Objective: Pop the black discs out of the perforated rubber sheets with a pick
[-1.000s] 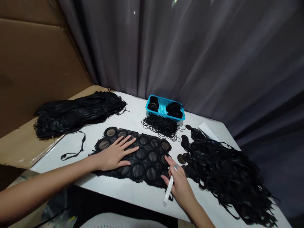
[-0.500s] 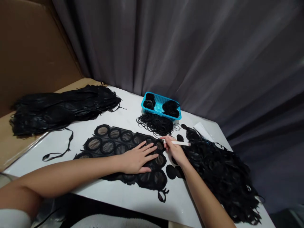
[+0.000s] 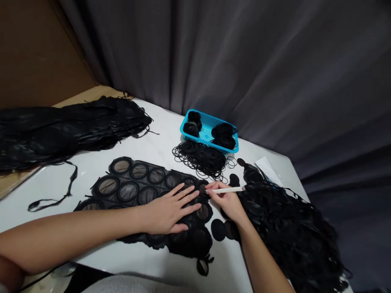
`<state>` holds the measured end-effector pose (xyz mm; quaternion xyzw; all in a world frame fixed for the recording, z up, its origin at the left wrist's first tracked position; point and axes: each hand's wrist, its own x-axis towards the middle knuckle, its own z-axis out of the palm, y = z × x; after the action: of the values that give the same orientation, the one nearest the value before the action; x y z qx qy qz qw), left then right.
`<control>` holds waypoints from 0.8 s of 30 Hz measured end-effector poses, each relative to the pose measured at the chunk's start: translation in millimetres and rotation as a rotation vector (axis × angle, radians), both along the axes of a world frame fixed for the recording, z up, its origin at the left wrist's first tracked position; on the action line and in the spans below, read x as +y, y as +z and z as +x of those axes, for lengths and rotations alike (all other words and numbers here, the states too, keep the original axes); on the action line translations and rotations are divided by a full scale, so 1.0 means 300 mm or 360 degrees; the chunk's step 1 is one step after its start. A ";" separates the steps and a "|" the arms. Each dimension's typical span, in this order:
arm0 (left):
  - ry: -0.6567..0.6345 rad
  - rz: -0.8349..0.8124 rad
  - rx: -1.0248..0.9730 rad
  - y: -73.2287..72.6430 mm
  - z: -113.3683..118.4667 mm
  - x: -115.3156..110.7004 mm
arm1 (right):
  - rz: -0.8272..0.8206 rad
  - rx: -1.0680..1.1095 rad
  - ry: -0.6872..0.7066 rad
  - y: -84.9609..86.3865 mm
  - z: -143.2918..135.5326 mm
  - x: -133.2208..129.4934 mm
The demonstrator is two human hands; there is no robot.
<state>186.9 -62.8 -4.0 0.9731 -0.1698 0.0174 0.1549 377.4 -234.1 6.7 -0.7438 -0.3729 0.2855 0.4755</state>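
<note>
A black rubber-like sheet [image 3: 139, 190] with rows of ring shapes and thin film inside them lies flat on the white table [image 3: 165, 266]. My left hand [image 3: 169, 211] presses on it, palm down with fingers spread. At the sheet's right edge, my right hand [image 3: 227, 203] grips a slim white pen-like tool [image 3: 227, 190], its tip by an upper-right ring. Round black discs [image 3: 218, 230] lie beside the right wrist. What the tip touches is too small to make out.
A blue basket [image 3: 209, 147] holding bundles of black rings stands at the back, with loose black rings [image 3: 203, 158] before it. Black scraps [image 3: 290, 232] are heaped at right, near a white paper [image 3: 269, 171]. Stacked black sheets [image 3: 67, 130] lie at left; a grey curtain [image 3: 214, 53] hangs behind.
The view has moved closer and shifted slightly. My right hand has brought the tool's tip down onto the upper-right ring area. My left hand stays flat on the sheet.
</note>
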 end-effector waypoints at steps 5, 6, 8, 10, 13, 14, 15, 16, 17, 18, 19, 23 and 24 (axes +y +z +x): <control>-0.0004 -0.0013 0.0007 -0.008 0.000 0.004 | -0.0006 -0.0064 0.0062 -0.005 0.004 -0.003; -0.0006 -0.0017 0.0007 -0.008 0.001 0.004 | -0.0001 -0.0078 0.0071 -0.005 0.004 -0.004; -0.0009 -0.0030 -0.0006 -0.009 0.002 0.004 | 0.0006 -0.0093 0.0086 -0.005 0.002 -0.003; -0.0013 -0.0046 -0.0035 -0.008 0.003 0.003 | 0.0001 -0.0098 0.0093 -0.006 0.001 -0.003; -0.0015 -0.0021 -0.0053 -0.007 0.004 0.003 | -0.0010 -0.0101 0.0100 -0.007 0.007 -0.003; -0.0014 0.0004 -0.0043 -0.007 0.005 0.003 | -0.0013 -0.0108 0.0105 -0.006 0.010 -0.003; -0.0014 0.0029 -0.0032 -0.006 0.006 0.004 | -0.0014 -0.0122 0.0109 -0.005 0.012 -0.004; -0.0015 0.0045 -0.0029 -0.006 0.006 0.004 | -0.0014 -0.0146 0.0115 -0.003 0.013 -0.005; -0.0018 0.0051 -0.0035 -0.005 0.006 0.004 | -0.0013 -0.0186 0.0122 0.001 0.011 -0.007; -0.0018 0.0046 -0.0054 -0.006 0.004 0.002 | -0.0008 -0.0241 0.0132 0.004 0.004 -0.008; -0.0011 0.0037 -0.0081 -0.007 0.002 -0.001 | -0.0001 -0.0310 0.0155 0.008 -0.006 -0.009; 0.0051 0.0095 -0.0174 -0.016 -0.017 -0.028 | -0.0042 -0.0865 0.0385 0.008 -0.075 -0.005; 0.0058 0.0135 -0.0181 -0.018 -0.021 -0.035 | -0.0091 -0.1061 0.0443 0.004 -0.084 -0.002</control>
<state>180.5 -73.3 -9.5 0.9791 -0.1612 0.0682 0.1034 352.1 -234.7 7.9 -0.7513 -0.5970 0.0995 0.2632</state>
